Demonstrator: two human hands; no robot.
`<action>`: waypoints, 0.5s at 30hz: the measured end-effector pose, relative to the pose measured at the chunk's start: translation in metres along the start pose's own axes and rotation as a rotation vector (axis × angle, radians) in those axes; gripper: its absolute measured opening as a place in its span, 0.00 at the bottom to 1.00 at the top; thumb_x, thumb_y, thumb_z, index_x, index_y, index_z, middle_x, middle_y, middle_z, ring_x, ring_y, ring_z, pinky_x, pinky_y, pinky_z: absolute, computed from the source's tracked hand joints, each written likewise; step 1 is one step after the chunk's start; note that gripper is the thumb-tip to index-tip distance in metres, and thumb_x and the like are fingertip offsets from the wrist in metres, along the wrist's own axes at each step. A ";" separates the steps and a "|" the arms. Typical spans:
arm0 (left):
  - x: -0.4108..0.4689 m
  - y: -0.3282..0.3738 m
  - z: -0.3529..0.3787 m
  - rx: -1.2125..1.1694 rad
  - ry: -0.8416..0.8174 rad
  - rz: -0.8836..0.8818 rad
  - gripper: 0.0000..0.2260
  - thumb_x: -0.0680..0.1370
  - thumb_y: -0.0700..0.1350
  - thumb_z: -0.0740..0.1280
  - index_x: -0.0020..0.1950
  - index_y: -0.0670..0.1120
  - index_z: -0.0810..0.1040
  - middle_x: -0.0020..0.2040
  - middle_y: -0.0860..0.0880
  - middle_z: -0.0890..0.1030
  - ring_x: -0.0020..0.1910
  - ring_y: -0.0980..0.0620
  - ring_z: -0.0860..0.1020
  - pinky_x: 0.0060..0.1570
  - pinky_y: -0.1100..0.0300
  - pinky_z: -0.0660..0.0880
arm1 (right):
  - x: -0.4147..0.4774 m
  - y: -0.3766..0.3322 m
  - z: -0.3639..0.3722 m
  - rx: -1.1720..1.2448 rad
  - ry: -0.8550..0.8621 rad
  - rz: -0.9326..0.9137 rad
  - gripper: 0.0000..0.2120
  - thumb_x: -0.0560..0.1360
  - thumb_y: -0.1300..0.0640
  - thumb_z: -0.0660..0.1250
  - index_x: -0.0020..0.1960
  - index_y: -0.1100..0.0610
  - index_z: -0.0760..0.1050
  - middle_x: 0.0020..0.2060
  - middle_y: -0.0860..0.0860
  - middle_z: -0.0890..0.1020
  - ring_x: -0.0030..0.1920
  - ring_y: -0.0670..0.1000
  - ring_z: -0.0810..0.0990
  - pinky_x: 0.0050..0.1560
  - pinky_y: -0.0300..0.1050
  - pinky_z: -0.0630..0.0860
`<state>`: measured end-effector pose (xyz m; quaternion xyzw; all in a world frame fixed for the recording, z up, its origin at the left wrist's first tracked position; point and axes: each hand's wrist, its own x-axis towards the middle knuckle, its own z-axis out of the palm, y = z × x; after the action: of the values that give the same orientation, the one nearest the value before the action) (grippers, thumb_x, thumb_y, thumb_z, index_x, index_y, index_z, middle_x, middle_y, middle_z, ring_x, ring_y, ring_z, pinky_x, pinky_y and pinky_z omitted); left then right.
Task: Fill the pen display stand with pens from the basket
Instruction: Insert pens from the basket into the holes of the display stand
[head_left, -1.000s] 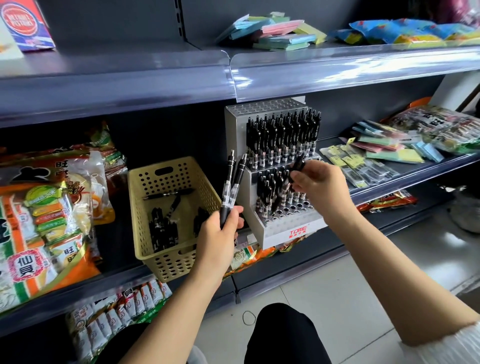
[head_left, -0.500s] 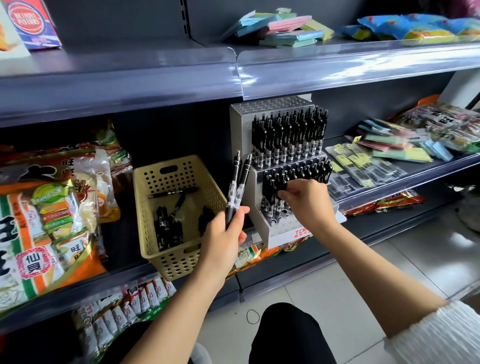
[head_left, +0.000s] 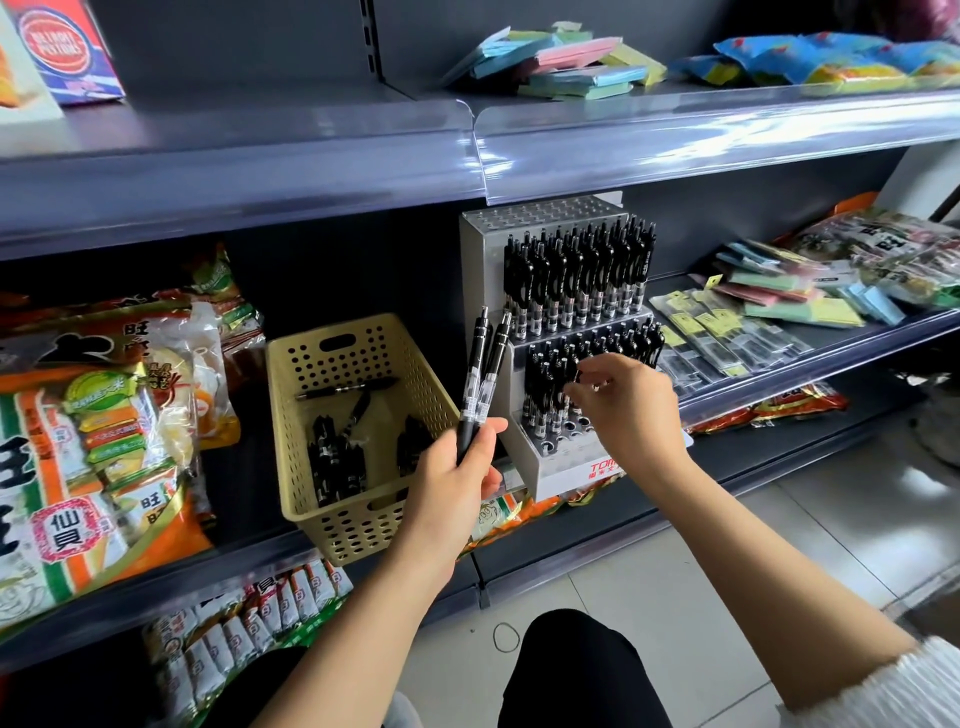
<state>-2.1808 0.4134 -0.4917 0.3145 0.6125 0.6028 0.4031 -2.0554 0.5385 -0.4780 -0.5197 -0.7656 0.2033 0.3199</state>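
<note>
Nearest, the left hand (head_left: 457, 475) has its grip closed on 2 pens (head_left: 480, 384), held upright by their dark lower ends, tips of the clickers pointing up, just left of the pen display stand (head_left: 561, 467). The right hand (head_left: 631, 410) hangs over the stand's lower tier with fingers loosely curled and nothing visibly in its grip. A crooked entry could knock neighbouring pens askew, since the rows are packed tight; only a few near holes look empty. Left of the stand on the shelf (head_left: 727, 400), the basket (head_left: 358, 426) holds a scatter of black pens with clear barrels.
</note>
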 end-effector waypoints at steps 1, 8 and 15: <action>0.000 0.000 0.001 0.004 -0.002 -0.001 0.09 0.80 0.49 0.60 0.53 0.53 0.80 0.30 0.54 0.69 0.33 0.58 0.71 0.45 0.61 0.74 | -0.002 -0.005 -0.004 0.060 0.023 -0.021 0.13 0.74 0.52 0.69 0.56 0.56 0.79 0.45 0.49 0.83 0.40 0.47 0.80 0.44 0.44 0.78; -0.007 0.000 0.014 -0.039 -0.129 -0.045 0.08 0.81 0.45 0.59 0.48 0.51 0.78 0.26 0.58 0.68 0.31 0.57 0.68 0.43 0.60 0.72 | -0.016 -0.029 -0.008 0.874 -0.439 0.164 0.08 0.78 0.64 0.62 0.46 0.54 0.77 0.35 0.45 0.83 0.36 0.42 0.81 0.36 0.35 0.77; -0.006 -0.003 0.020 -0.067 -0.129 -0.015 0.09 0.82 0.45 0.57 0.46 0.50 0.76 0.30 0.55 0.76 0.34 0.55 0.76 0.43 0.61 0.74 | -0.013 -0.015 -0.014 0.957 -0.423 0.170 0.07 0.75 0.64 0.66 0.39 0.58 0.74 0.31 0.50 0.79 0.35 0.47 0.81 0.40 0.38 0.79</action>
<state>-2.1599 0.4181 -0.4931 0.3344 0.5670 0.5985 0.4565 -2.0530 0.5206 -0.4619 -0.3233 -0.5904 0.6556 0.3423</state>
